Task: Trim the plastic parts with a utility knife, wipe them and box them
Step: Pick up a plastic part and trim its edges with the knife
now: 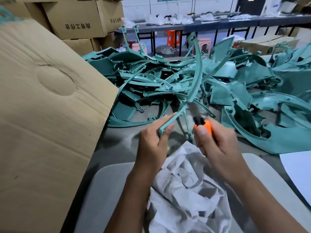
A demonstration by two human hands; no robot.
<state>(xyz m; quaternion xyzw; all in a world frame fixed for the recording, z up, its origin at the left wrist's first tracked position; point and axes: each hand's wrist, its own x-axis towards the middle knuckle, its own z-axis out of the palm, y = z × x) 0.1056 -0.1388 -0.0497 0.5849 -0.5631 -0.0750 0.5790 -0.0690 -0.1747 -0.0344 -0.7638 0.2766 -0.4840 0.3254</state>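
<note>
While my left hand (154, 137) pinches the near end of a curved teal strip (196, 76), my right hand (217, 142) grips the orange utility knife (202, 124), blade touching the strip, above a white cloth (188, 190).

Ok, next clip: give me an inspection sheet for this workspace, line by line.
Surface: grey table, partly bare near the hands.
Job's things: curved teal strip held up; orange knife, blade blurred near the strip; white cloth below the hands; cardboard flap at left.
Clutter: pile of teal parts across the table.
Hands: left hand holds the strip's lower end; right hand grips the knife.
Cables: nothing seen.
Surroundings: stacked cartons, long bench with bags, orange stool.
</note>
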